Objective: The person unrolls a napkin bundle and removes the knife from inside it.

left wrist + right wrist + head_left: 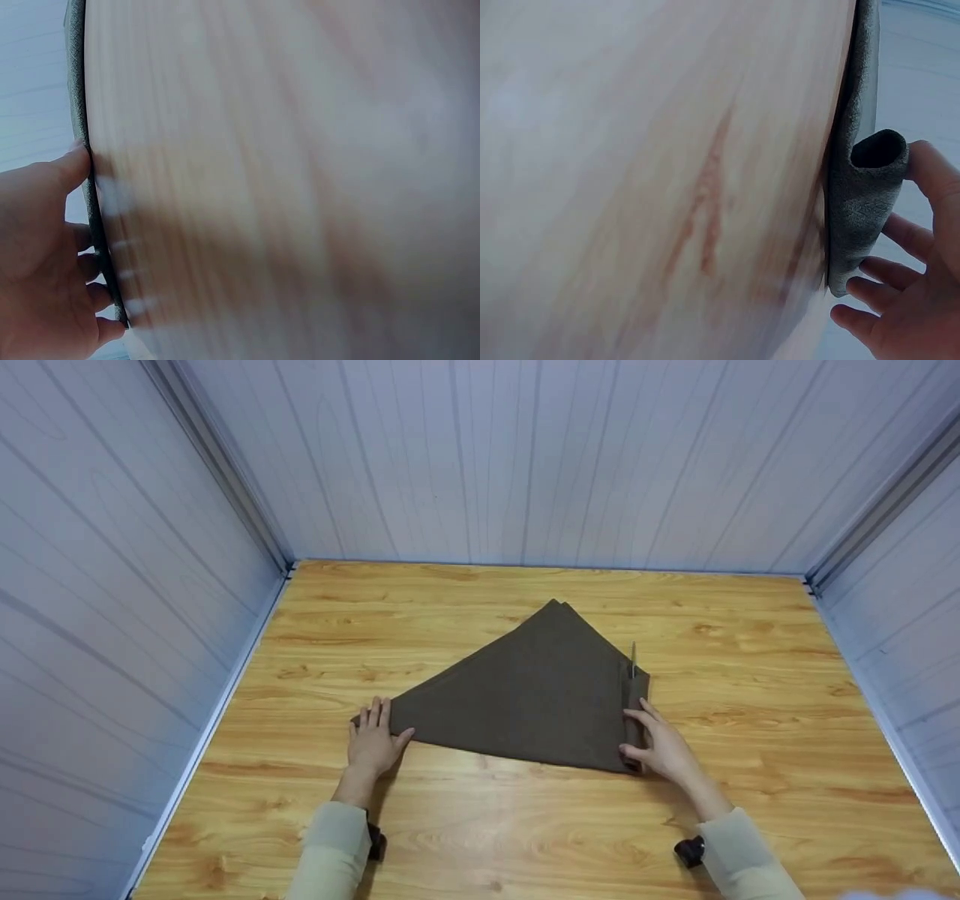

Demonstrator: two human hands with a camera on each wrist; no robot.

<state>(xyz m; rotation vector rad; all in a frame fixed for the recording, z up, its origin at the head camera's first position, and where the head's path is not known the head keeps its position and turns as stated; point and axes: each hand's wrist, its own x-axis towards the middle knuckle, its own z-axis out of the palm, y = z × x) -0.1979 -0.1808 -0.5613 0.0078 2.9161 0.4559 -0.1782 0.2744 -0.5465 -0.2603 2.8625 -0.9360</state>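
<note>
A dark brown cloth (517, 697), folded into a rough triangle, lies flat with its top corner pointing away. Its right side is turned over into a narrow roll (636, 697), whose hollow end faces the right wrist camera. From the roll's far end sticks a thin, pointed thing (634, 651); the rest of it is hidden inside. My left hand (375, 744) lies with straight, spread fingers on the cloth's left corner. With thumb and fingers bent over the rolled part, my right hand (664, 746) holds it; the right wrist view shows the thumb (930, 165) against the roll.
The cloth lies on a wood-grain tabletop (480, 817). Pale panel walls stand behind it (495, 457), on the left (97, 585) and on the right (900, 607). Each wrist wears a small black camera.
</note>
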